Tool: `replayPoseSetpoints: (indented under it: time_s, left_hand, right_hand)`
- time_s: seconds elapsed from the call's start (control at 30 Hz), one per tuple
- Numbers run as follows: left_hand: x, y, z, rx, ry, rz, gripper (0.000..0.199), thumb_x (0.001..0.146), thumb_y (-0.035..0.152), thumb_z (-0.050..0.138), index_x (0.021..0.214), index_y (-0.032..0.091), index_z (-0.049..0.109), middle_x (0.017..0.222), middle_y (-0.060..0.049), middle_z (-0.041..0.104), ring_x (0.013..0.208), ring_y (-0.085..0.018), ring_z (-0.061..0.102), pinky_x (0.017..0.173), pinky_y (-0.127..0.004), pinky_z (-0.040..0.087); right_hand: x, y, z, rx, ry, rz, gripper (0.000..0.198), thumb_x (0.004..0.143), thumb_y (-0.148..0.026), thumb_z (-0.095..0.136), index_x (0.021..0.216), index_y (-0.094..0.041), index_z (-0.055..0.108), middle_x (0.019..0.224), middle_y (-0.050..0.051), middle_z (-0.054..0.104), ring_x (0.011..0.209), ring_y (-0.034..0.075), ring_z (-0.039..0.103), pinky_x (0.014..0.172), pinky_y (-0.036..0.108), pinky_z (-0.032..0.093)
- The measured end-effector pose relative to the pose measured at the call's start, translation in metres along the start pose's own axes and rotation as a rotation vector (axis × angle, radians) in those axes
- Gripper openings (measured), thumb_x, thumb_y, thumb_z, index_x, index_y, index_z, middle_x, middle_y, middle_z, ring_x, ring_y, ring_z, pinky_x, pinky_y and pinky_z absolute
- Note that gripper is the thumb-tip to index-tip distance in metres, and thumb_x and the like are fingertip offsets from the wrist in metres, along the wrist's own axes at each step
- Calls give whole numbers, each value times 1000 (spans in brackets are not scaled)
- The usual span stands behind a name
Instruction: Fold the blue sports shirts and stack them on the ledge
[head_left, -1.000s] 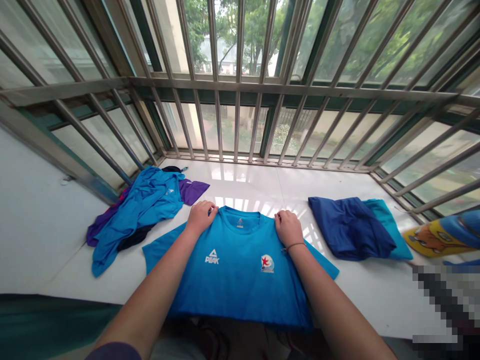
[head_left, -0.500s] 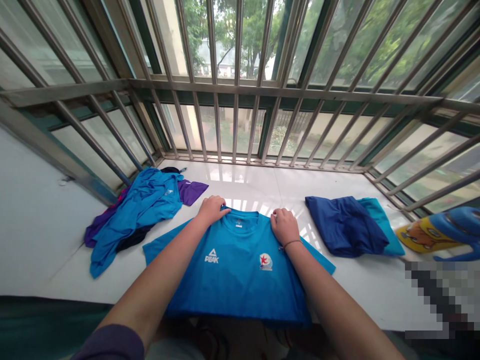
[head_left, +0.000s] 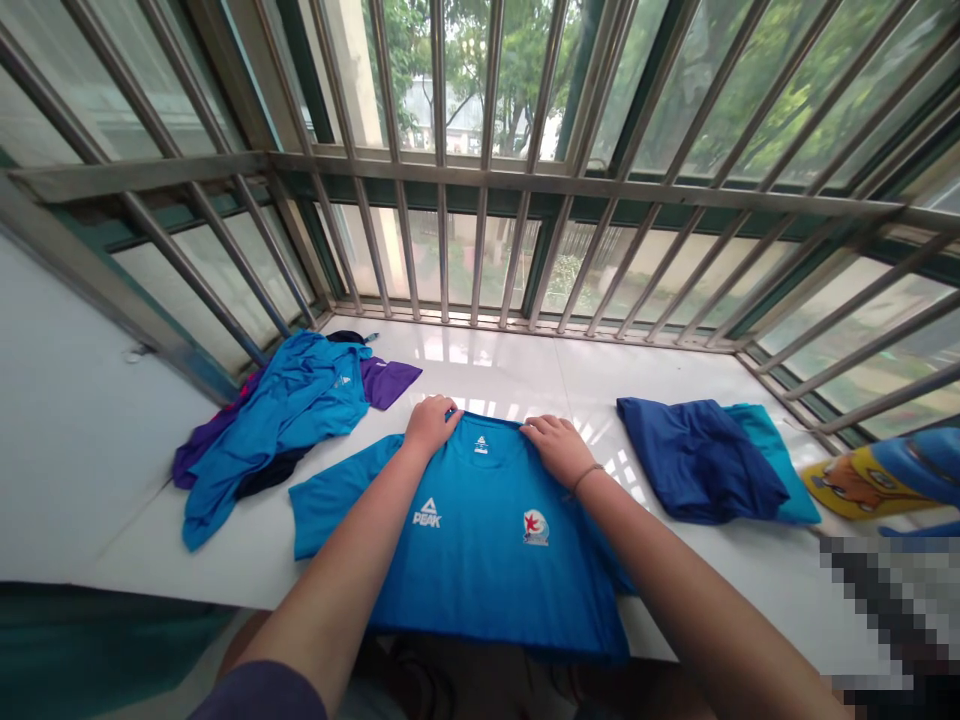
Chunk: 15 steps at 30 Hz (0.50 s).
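Note:
A blue T-shirt lies front side up before me, with a PEAK print and a round emblem with a red star on its chest. Its lower part hangs over the near edge of the white ledge. My left hand is closed on the shoulder at the left end of the collar. At the collar's right end, the fingers of my right hand grip the fabric. The left sleeve is spread out to the side; the right one is mostly hidden behind my right forearm.
On the left of the white ledge lies a loose heap of blue, purple and black clothes. Folded navy and teal garments sit on the right, beside a yellow and blue bottle. Metal bars run along the window.
My right hand has moved left along the shoulder to the collar's end. The right sleeve, spread outward before, has been drawn in and down. My left hand stays near the collar.

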<state>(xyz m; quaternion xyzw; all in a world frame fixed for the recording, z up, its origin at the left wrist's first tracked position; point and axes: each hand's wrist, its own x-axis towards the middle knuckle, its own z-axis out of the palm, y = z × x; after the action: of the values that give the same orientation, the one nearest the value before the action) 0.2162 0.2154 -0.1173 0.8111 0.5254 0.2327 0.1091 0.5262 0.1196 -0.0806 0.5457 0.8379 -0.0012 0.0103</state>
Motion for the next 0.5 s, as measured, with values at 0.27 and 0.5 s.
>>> replayPoseSetpoints:
  time_s: [0.27, 0.5]
  left_hand:
    - [-1, 2, -1, 17, 23, -16, 18, 103, 35, 65, 90, 23, 71, 97, -7, 73, 99, -27, 66, 87, -37, 47]
    - [-1, 3, -1, 35, 36, -17, 16, 102, 33, 65, 90, 24, 69, 96, -6, 74, 98, -25, 67, 86, -36, 47]
  right_hand:
    - [10, -6, -1, 85, 18, 142, 52, 101, -7, 46, 147, -24, 64, 151, 12, 65, 133, 28, 59, 107, 39, 48]
    - [-41, 2, -3, 270, 388, 265, 56, 94, -4, 46, 144, -21, 64, 138, 12, 68, 125, 26, 63, 112, 40, 50]
